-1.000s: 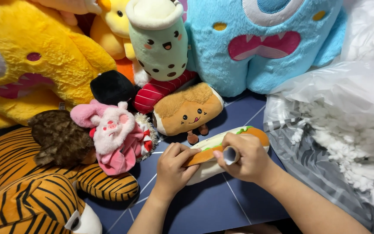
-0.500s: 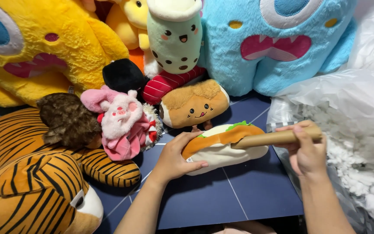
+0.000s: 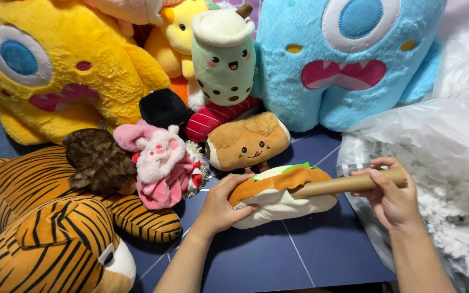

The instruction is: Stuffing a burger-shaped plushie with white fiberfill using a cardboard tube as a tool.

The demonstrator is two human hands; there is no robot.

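Two hands (image 3: 221,203), one sandwich plush (image 3: 278,195)

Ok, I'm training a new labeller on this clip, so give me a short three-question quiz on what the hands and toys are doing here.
1. True or false: the left hand grips one end of the sandwich toy.
2. What does the right hand hold? A) a brown stick B) a pair of scissors C) the pink pig toy
3. Fill in: the clear bag of white stuffing lies on the person's ____ side.

Key:
1. True; that hand clasps the toy's end nearest the pink pig toy.
2. A; the brown stick is pushed into the sandwich toy.
3. Right.
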